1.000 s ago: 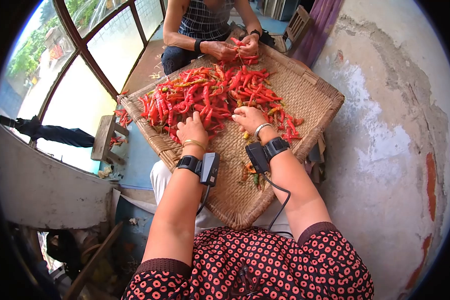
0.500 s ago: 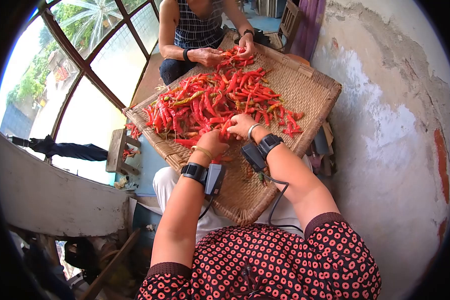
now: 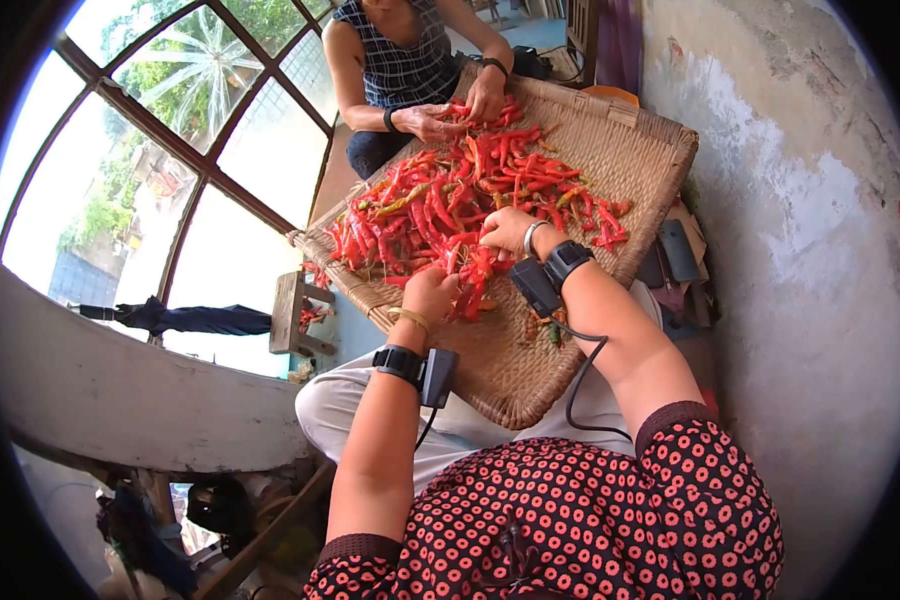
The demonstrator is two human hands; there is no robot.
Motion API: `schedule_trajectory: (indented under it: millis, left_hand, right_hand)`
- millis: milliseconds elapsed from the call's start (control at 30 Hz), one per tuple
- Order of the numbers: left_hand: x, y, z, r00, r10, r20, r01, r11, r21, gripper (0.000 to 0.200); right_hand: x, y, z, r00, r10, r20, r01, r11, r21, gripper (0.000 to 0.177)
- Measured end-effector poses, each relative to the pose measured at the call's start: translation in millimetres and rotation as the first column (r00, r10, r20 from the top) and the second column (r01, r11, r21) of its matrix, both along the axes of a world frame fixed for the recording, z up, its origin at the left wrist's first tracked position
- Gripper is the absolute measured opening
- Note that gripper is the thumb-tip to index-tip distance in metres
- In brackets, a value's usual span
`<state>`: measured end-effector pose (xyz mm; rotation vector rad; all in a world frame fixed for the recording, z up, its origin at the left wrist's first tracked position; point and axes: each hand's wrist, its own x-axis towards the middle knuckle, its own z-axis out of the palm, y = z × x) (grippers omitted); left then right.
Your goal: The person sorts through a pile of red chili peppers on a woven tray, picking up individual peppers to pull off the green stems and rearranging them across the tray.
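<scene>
A large heap of red chili peppers [image 3: 440, 215], a few of them greenish or yellowish, covers much of a woven tray [image 3: 515, 385] on my lap. My left hand [image 3: 431, 297] is at the heap's near edge, its fingers closed on a red chili pepper that they partly hide. Farther right and a little deeper in the heap, my right hand [image 3: 511, 232] pinches a chili pepper, with the fingertips partly covered. Between the two hands lie several loose red peppers [image 3: 475, 268]. Each wrist carries a strapped device with a cable.
Across the tray, another person's hands [image 3: 435, 122] handle peppers at the far edge. A wooden stool [image 3: 288, 312] and a dark folded umbrella [image 3: 195, 319] are at left, below the window. A rough plaster wall [image 3: 770, 250] rises at right. Small green pieces [image 3: 553, 332] lie near the tray's front.
My hands were close together over the near peppers and are now farther apart, the left one nearer to me. The whole view has shifted, moving the tray rightward in the picture.
</scene>
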<state>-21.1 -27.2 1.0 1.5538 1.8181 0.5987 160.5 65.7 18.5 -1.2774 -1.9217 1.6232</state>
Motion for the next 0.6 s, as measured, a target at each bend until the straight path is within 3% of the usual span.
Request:
schedule_trajectory:
  millis: [133, 200, 233, 267, 333, 400, 467, 500, 533, 600]
  left_hand:
    - [-1, 1, -4, 0.994, 0.036, 0.103, -0.032, 0.999, -0.042, 0.019]
    - [-2, 3, -6, 0.992, 0.026, 0.123, -0.02, 0.999, -0.048, 0.019]
    - [-1, 2, -4, 0.985, 0.049, 0.167, -0.038, 0.997, -0.067, 0.019]
    - [-1, 2, -5, 0.974, 0.073, 0.213, -0.055, 0.994, -0.089, 0.019]
    - [-5, 8, -13, 0.966, 0.073, 0.249, -0.055, 0.995, -0.08, 0.019]
    - [-5, 10, -19, 0.951, 0.079, 0.3, -0.059, 0.995, -0.076, 0.019]
    - [-3, 10, -12, 0.964, 0.062, 0.258, -0.059, 0.998, -0.02, 0.021]
    - [-5, 10, -12, 0.963, 0.053, 0.266, -0.049, 0.999, -0.023, 0.021]
    - [-5, 9, -13, 0.959, 0.058, 0.276, -0.052, 0.998, -0.028, 0.021]
    - [-3, 8, -14, 0.967, 0.041, 0.251, -0.046, 0.999, 0.014, 0.017]
  right_hand:
    - [4, 2, 5, 0.994, 0.088, 0.06, -0.089, 0.996, 0.008, 0.015]
    - [6, 7, 8, 0.978, -0.042, -0.203, 0.053, 0.997, 0.05, 0.013]
    - [10, 6, 16, 0.916, -0.181, -0.357, 0.208, 0.977, 0.039, 0.013]
    - [10, 6, 16, 0.735, -0.364, -0.573, 0.396, 0.915, -0.074, 0.02]
    - [9, 10, 17, 0.545, -0.554, -0.629, 0.572, 0.795, -0.203, 0.028]
    - [10, 18, 3, 0.762, -0.497, -0.415, 0.527, 0.848, -0.047, 0.032]
    - [3, 18, -6, 0.966, -0.256, 0.021, 0.248, 0.952, 0.178, 0.031]
    - [-5, 11, -9, 0.97, -0.173, 0.17, 0.138, 0.97, 0.198, 0.03]
    - [-11, 6, -13, 0.924, -0.118, 0.363, -0.059, 0.896, 0.441, 0.032]
    - [-24, -7, -17, 0.858, -0.09, 0.506, -0.139, 0.907, 0.397, 0.033]
